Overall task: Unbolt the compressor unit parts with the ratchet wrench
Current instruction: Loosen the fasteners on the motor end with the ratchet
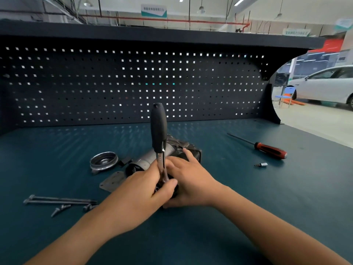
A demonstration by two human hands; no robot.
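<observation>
The compressor unit [172, 150], grey metal with a dark far end, lies on the blue-green bench mat [248, 188] at the centre. The ratchet wrench [159, 129] stands nearly upright over its near end, black handle up, chrome shank going down between my hands. My left hand [141, 192] grips the wrench's lower shank and head, thumb curled across it. My right hand [191, 180] lies over the compressor body with its fingers spread, holding it down. The wrench head and the bolt under it are hidden by my hands.
A removed round metal cover [103, 160] and a flat plate [112, 181] lie left of the unit. Two long bolts [59, 200] and short screws [61, 209] sit at the near left. A red-handled screwdriver [267, 148] and a small socket bit [261, 164] lie right. A pegboard [133, 83] stands behind.
</observation>
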